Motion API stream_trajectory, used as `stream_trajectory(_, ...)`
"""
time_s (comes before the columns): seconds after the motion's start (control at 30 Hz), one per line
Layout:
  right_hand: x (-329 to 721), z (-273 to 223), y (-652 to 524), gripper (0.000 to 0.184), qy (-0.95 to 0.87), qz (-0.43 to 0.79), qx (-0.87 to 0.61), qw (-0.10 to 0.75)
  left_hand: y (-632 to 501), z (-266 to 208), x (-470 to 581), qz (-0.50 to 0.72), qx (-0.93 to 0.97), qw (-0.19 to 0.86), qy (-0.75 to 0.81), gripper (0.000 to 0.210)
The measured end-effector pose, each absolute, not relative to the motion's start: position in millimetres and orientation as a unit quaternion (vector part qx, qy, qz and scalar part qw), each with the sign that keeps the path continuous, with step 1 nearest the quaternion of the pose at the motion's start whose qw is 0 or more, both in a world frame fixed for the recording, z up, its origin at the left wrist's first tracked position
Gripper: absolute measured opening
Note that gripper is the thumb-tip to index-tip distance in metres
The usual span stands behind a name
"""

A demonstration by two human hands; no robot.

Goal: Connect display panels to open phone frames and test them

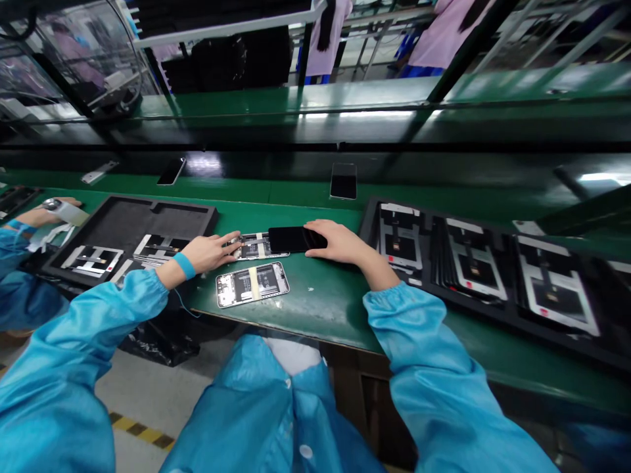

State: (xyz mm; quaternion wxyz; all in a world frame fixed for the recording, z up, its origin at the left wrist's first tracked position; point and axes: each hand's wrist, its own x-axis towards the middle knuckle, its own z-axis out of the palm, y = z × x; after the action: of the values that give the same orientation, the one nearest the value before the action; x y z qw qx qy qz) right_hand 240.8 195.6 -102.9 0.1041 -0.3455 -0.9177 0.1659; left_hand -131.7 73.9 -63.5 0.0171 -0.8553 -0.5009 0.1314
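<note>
Head view: at the centre of the frame the left hand (210,251) lies flat, fingers stretched out and resting on an open phone body (256,246) on the green bench (320,302); it presses rather than grips. Just right of it, the right hand (338,243) lies with loosely curved fingers over the right end of a dark screen panel (294,239). The panel overlaps the right edge of that phone body, and whether the fingers curl under it cannot be told.

A second open phone body (252,284) lies just below, untouched, its insides showing.

As a judgement, the work is early in this unit: the panel seems only part laid against the body, not seated, and the lower body has no panel yet.

At centre left a black foam tray (148,213) holds a few more parts; at the right a long tray (493,315) holds white-framed plates (476,266).

At the far left a co-worker's hand (49,210) rests on the bench.
</note>
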Motion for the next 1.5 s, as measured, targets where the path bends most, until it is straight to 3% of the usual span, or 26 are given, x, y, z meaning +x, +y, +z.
stream_trajectory(0.2,239.6,-101.2,195.0,0.075,-0.916,0.17,-0.351,0.098,78.7,-61.7,-126.2,0.067,-0.85,0.004,-0.522,0.046)
stream_trajectory(0.37,240.6,-102.7,196.6,0.074,-0.918,0.172,-0.339,0.109,88.8,-76.9,-103.3,-0.009,-0.845,-0.063,-0.531,0.074)
stream_trajectory(0.47,241.2,-103.5,196.7,0.076,-0.916,0.177,-0.344,0.11,97.8,-82.5,-92.9,-0.007,-0.854,-0.101,-0.511,0.077)
stream_trajectory(0.8,241.6,-98.2,193.5,0.1,-0.898,0.227,-0.359,0.116,114.1,-77.1,-101.5,0.004,-0.842,-0.156,-0.516,0.097)
stream_trajectory(1.17,249.0,-104.5,199.5,0.127,-0.895,0.27,-0.338,0.112,114.8,-89.1,-109.9,-0.055,-0.842,-0.21,-0.494,0.068)
stream_trajectory(1.4,251.2,-106.2,200.2,0.125,-0.892,0.279,-0.338,0.113,113.7,-88.0,-109.6,-0.067,-0.838,-0.225,-0.493,0.066)
stream_trajectory(1.5,248.3,-101.7,197.5,0.112,-0.889,0.272,-0.343,0.137,112.7,-87.0,-109.2,-0.076,-0.837,-0.229,-0.491,0.068)
